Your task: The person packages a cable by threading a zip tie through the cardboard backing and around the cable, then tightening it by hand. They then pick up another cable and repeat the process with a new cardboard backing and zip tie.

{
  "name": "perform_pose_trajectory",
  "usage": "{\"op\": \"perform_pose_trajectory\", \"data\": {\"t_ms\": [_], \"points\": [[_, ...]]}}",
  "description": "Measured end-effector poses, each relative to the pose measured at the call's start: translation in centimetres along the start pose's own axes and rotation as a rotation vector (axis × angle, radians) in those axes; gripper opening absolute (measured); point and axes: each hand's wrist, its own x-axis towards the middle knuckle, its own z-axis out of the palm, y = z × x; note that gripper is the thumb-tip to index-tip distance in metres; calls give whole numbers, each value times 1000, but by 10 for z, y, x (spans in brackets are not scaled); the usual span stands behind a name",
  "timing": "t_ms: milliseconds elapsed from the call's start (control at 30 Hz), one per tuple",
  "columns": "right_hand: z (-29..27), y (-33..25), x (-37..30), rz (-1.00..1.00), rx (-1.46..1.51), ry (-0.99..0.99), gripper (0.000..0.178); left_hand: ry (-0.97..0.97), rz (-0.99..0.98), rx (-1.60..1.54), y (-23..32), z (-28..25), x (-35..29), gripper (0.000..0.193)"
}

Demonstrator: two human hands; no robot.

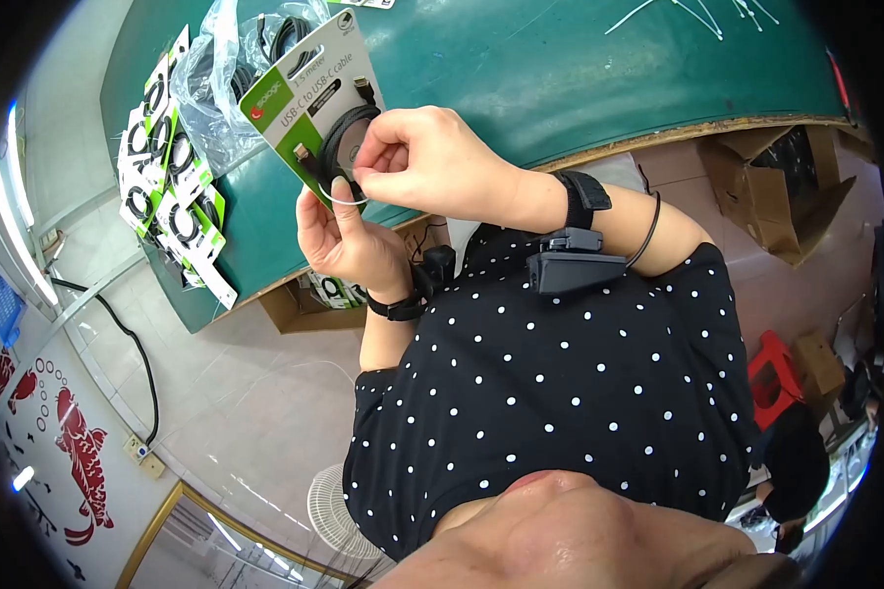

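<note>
My left hand (pixel 344 240) grips the lower edge of a green-and-white cardboard hang card (pixel 277 106) that stands tilted above the table edge. A coiled black USB cable (pixel 336 137) is mounted on the card, with its connectors showing above and to the left of the coil. A thin white cable tie (pixel 332 198) curves by my left thumb at the card's bottom. My right hand (pixel 427 162) is closed in a pinch at the coil's right side, on the tie's end as far as it shows. Its fingertips partly hide the coil.
Carded cables (pixel 167 172) lie piled at the table's left end, beside a clear plastic bag (pixel 216 93) of black cables. Several loose white cable ties (pixel 702 18) lie on the green table (pixel 530 74) at the far right. An open cardboard box (pixel 771 196) and a red stool (pixel 774 378) stand on the floor.
</note>
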Motion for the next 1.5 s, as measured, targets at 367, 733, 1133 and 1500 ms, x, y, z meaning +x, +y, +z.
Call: {"op": "perform_pose_trajectory", "data": {"t_ms": [367, 733, 1133, 1500], "points": [[7, 3, 9, -45, -56, 0, 19, 46, -76, -68, 0, 1, 5, 21], [8, 3, 9, -89, -79, 22, 22, -16, -205, -255, -1, -2, 7, 22], [13, 4, 8, -165, -140, 95, 17, -92, -273, -375, -7, -9, 9, 26], [15, 6, 8, -244, -112, 139, 15, -48, -265, -318, -1, 0, 11, 24]]}}
